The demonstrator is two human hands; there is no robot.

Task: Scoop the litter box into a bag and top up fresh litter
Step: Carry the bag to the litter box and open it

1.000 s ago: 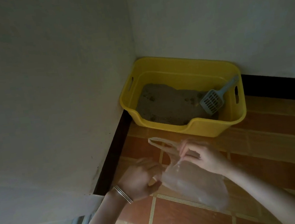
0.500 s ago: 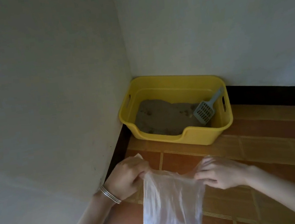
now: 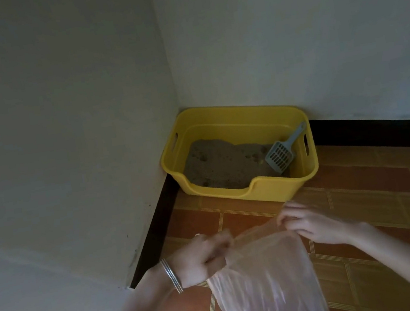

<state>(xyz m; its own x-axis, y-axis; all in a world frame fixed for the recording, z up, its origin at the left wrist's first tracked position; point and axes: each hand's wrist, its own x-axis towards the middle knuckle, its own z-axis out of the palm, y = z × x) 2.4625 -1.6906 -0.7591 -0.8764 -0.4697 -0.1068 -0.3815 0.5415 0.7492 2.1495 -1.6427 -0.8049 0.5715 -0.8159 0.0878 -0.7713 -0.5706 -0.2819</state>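
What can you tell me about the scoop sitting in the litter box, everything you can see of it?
The scoop is a small grey-blue one that looks like plastic, with a slotted, sieve-like head and a slim straight handle. It lies inside the yellow litter box at its right end, head down on the brownish litter, handle slanting up toward the right wall near the handle cutout. Neither of the hands touches it; whether the handle tip rests against the wall is hard to tell.

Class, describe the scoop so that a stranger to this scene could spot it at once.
Find the corner where the two walls meet; a yellow box sits on the floor there. Inside, at its right end, the scoop lies on the litter: the only grey-blue, slotted thing, its handle leaning on the wall.
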